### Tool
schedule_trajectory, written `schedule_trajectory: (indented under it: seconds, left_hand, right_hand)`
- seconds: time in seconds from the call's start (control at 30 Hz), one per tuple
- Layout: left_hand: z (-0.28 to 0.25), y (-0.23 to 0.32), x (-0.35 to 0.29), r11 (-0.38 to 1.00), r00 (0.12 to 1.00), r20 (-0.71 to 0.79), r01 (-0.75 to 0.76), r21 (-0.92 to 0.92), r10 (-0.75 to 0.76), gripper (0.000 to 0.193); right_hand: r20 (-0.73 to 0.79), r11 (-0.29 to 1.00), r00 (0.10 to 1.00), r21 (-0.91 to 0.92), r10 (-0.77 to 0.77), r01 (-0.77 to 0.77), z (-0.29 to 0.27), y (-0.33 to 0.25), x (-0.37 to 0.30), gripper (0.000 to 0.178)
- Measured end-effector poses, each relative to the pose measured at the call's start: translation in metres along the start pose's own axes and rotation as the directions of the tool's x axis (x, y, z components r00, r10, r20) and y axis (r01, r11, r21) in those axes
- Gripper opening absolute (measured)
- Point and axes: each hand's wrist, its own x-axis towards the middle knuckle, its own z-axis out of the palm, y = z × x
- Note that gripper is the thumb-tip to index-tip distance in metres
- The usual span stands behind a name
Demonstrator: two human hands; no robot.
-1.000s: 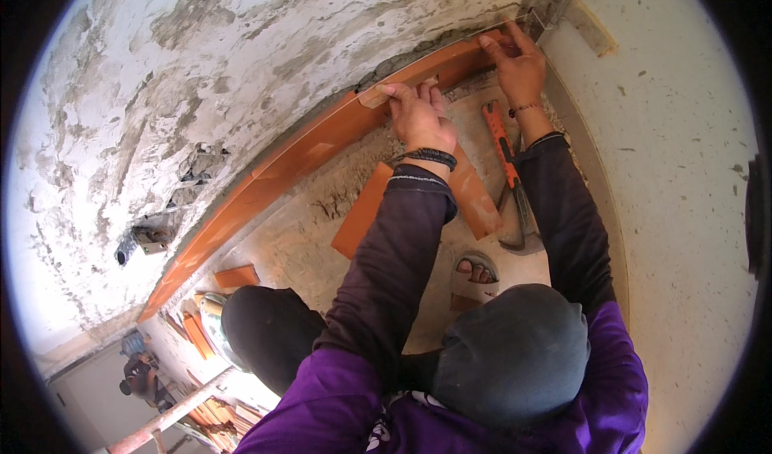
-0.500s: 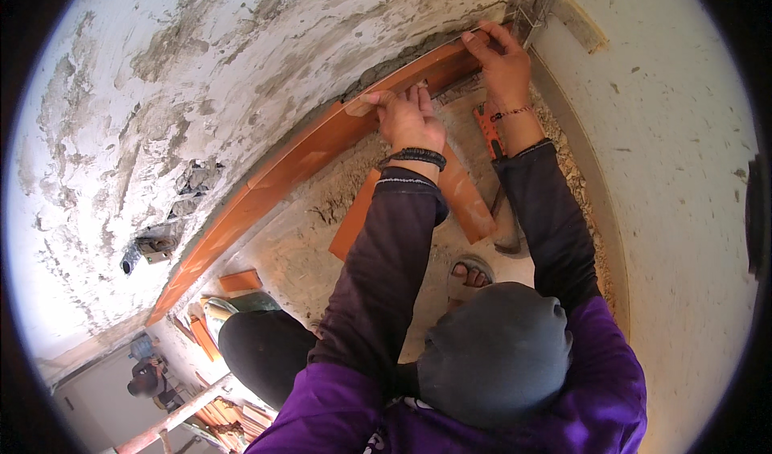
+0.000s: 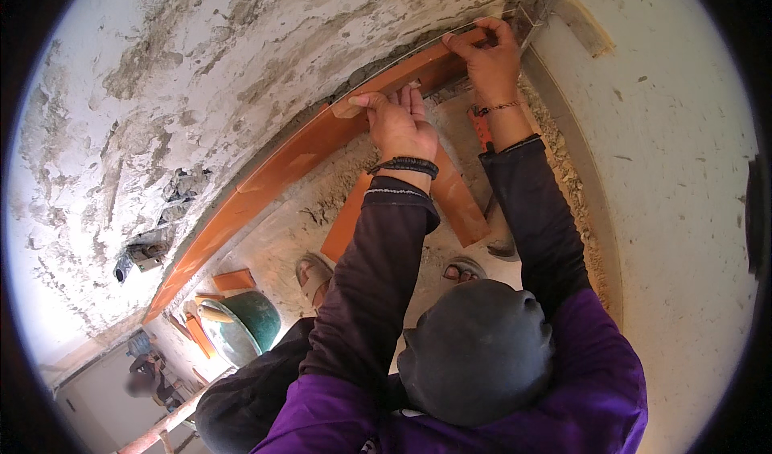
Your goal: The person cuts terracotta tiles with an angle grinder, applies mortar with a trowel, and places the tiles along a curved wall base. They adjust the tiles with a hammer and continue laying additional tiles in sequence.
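1. At the left, a metal box [image 3: 143, 256] sits in the patchy wall [image 3: 121, 156]; a co-worker [image 3: 151, 377] shows small at the lower left.
2. A loose tile [image 3: 233, 280] lies just beside a green bucket [image 3: 262, 316], lower left.
3. The row of orange tiles [image 3: 265, 182] curves along the wall's foot, from the lower left to the upper centre.
4. At upper centre, your left hand [image 3: 402, 128] grasps a small tan piece [image 3: 346, 109] against the row's face, thumb along it.
5. Two longer tiles [image 3: 460, 203] lie on the floor in the centre, either side of your left forearm.
6. An orange-handled tool [image 3: 480, 127] lies partly hidden by your right forearm.
7. Right of upper centre, your right hand [image 3: 492, 64] bends thumb and forefinger at the row's top edge; you cannot tell whether it grips.
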Motion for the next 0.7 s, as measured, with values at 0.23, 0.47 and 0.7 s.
schedule_trajectory:
  seconds: [0.23, 0.47, 0.7]
  left_hand:
    - [-0.001, -0.004, 0.009, 0.999, 1.000, 0.003, -0.010, -0.053, 0.011, 0.073]
    - [0.005, -0.010, 0.002, 0.998, 0.999, 0.020, -0.045, 0.034, 0.044, 0.072]
    - [-0.005, 0.002, -0.004, 0.985, 0.988, 0.080, -0.140, 0.097, 0.132, 0.064]
  right_hand:
    - [0.032, 0.923, 0.976, 0.320, 0.216, -0.215, -0.003, -0.004, 0.008, 0.050]
    - [0.157, 0.994, 0.981, -0.018, 0.112, -0.110, -0.069, -0.009, -0.023, 0.031]
    - [0.589, 0.715, 0.804, -0.597, 0.082, 0.363, -0.191, -0.018, -0.184, 0.049]
